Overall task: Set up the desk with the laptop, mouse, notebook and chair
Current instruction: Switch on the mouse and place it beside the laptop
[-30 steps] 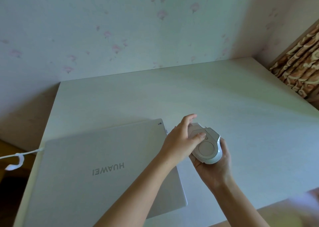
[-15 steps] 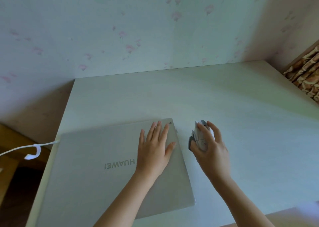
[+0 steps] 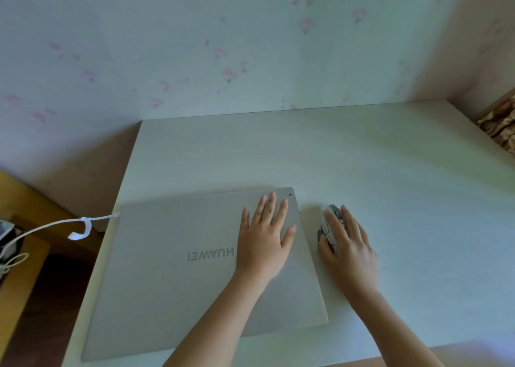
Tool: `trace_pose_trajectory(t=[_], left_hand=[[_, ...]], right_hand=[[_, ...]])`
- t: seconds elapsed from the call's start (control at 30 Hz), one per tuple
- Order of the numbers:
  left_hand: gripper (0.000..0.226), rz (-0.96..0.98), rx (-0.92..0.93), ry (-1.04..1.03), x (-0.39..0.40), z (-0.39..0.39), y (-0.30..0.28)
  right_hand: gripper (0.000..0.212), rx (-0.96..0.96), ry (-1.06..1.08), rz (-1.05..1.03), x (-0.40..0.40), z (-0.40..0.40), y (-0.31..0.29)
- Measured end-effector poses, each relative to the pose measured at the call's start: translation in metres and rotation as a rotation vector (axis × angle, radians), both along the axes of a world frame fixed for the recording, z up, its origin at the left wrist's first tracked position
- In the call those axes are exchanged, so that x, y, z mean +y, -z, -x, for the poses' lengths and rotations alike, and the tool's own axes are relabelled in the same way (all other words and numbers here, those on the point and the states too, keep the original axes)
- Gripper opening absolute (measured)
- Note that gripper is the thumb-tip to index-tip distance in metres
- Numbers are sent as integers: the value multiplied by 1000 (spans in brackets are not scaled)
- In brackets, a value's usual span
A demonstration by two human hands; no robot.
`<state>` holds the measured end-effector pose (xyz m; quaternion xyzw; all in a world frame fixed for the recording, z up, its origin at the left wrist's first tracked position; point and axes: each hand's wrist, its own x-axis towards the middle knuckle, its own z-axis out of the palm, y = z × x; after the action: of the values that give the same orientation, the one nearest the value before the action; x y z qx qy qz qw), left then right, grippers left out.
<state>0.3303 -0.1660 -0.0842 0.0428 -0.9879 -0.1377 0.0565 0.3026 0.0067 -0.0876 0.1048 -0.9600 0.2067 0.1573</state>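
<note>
Desk [image 3: 390,171]: pale top, against floral wallpaper. Laptop [image 3: 181,269]: closed, lid logo facing away from me, white cable [image 3: 55,224] at its left edge. My left hand [image 3: 264,241]: flat on the lid, fingers spread, gripping nothing. My right hand [image 3: 348,244]: cupped over the mouse [image 3: 330,221], just right of the laptop, on the desk.

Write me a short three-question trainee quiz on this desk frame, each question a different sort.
1. True or false: the laptop lid is open.
2. What lies under the right hand? A) notebook B) mouse C) phone
3. Fill in: the white cable joins the laptop at its far ____ corner.

Key
1. False; the lid is shut, with the left hand flat on it.
2. B; the mouse sits on the desk just right of the laptop.
3. Left.
</note>
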Motion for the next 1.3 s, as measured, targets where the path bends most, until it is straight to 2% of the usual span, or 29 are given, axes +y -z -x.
trace_pose_trajectory(t=[0.23,0.37,0.57,0.67,0.8,0.93,1.13,1.3], left_hand=[[60,40,-24,-16,1,1,-11],[51,96,-166,47,-1,4,-50],[29,162,-29,130,15,-24,-129],[21,173,48,152,21,-39,-172],[33,135,196,126,26,-55,-230],[34,153,227,136,32,-74,-277],[33,67,244,181,31,-96,-319],[37,-3,292,305,39,-117,-334]], right_hand=[[48,-53,-52,-121,7,-2,-18],[43,-69,-67,-113,9,-1,-56],[40,-1,-115,-117,11,-19,-140],[29,35,-121,-130,19,-36,-182],[28,103,-118,-151,32,-57,-237],[28,103,-114,-144,43,-82,-281],[34,133,-98,-123,52,-129,-329],[38,130,30,-111,59,-171,-350]])
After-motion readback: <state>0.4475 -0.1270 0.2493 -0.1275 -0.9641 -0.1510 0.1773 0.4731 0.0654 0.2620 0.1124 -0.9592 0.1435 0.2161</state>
